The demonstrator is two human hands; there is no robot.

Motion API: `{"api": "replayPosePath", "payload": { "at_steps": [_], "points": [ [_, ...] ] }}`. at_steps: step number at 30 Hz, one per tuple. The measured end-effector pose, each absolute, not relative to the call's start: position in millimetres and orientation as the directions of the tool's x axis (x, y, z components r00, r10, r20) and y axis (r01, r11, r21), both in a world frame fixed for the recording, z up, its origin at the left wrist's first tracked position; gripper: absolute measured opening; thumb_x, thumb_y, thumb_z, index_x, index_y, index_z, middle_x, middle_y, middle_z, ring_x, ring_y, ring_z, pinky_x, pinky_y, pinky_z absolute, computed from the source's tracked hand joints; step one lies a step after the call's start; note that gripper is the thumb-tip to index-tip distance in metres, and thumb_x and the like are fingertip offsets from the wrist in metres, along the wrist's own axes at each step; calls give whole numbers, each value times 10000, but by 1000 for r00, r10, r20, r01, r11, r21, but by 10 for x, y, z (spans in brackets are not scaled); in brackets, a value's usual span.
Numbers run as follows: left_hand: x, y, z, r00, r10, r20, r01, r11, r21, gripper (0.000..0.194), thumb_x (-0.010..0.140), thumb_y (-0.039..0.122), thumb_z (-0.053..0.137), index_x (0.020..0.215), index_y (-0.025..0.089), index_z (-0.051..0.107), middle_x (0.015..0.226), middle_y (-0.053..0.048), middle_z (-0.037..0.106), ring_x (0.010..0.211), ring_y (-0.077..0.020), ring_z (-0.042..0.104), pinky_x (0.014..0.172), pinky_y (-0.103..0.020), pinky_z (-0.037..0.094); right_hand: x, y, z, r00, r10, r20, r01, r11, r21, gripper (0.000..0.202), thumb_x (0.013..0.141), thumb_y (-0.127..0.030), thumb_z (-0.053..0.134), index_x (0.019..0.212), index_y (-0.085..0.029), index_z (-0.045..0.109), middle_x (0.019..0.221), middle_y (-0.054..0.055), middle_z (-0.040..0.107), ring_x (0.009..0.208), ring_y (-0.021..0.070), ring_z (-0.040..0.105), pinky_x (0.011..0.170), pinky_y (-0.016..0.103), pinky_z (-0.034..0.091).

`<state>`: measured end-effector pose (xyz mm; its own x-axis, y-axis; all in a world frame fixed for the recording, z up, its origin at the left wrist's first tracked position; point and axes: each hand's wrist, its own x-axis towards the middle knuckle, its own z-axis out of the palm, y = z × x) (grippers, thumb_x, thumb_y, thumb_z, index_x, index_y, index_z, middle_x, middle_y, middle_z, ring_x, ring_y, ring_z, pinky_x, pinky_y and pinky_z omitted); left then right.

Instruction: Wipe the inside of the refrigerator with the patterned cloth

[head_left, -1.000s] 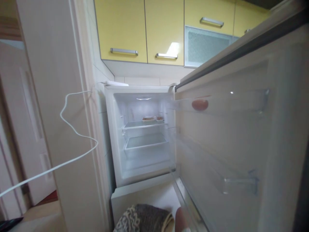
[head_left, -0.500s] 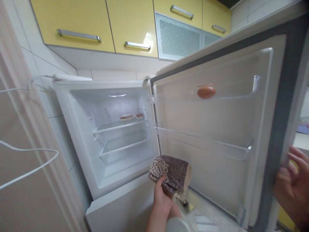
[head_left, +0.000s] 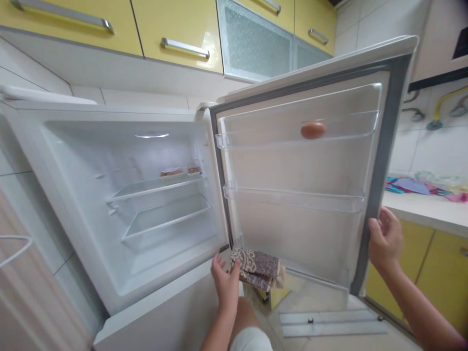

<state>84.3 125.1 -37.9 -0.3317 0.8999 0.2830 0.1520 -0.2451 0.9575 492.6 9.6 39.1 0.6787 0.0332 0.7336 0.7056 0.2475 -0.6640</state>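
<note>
Bright, even light; glare on cabinets [head_left: 175, 24]; perhaps slight edge distortion

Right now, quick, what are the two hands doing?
Left hand: closed on the folded patterned cloth, at the foot of the fridge door.
Right hand: gripping the outer edge of the open fridge door.

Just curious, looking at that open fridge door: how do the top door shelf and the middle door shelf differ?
The top door shelf holds one brown egg; the middle door shelf shows nothing in it. The top one sits just under the door's upper edge, well above both hands; the middle one lies about level with the right hand gripping the door edge. Both are clear plastic and span the door's width.
</note>
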Motion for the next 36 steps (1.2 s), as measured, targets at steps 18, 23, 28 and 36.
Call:
{"api": "replayPosePath", "payload": {
  "at_steps": [18,23,28,36],
  "points": [
    [1502,1826,363,865,499,-45,501,-864,55,666,736,786,586,1111,248,704,1088,-120,770,972,-325,721,779,-380,533,5326,486,435,636,182,750,727,185,-662,605,928,-546,393,1388,-167,500,1412,182,553,1326,301,506,1144,555,369],
    [1463,1855,345,845,532,-53,532,-846,-10,693,742,804,562,1083,220,714,1078,-152,767,997,-347,719,807,-395,535,5344,462,465,637,207,742,722,175,-669,594,938,-520,389,1389,-150,497,1412,199,549,1333,309,502,1133,574,391],
    [1425,1781,334,827,561,-24,560,-827,-41,625,794,746,558,1061,202,711,1051,-165,768,998,-358,720,836,-418,539,5117,181,558,543,47,838,838,40,-545,543,918,-377,494,1416,-162,474,1455,200,501,1380,323,460,1067,569,462],
    [1449,1643,286,801,598,38,597,-802,32,576,763,713,629,1017,202,700,1025,-161,771,979,-366,723,837,-442,548,3856,-98,330,165,357,920,909,306,-281,397,922,-170,480,1301,-247,572,1180,113,680,1141,226,637,976,431,550]
  ]
}}
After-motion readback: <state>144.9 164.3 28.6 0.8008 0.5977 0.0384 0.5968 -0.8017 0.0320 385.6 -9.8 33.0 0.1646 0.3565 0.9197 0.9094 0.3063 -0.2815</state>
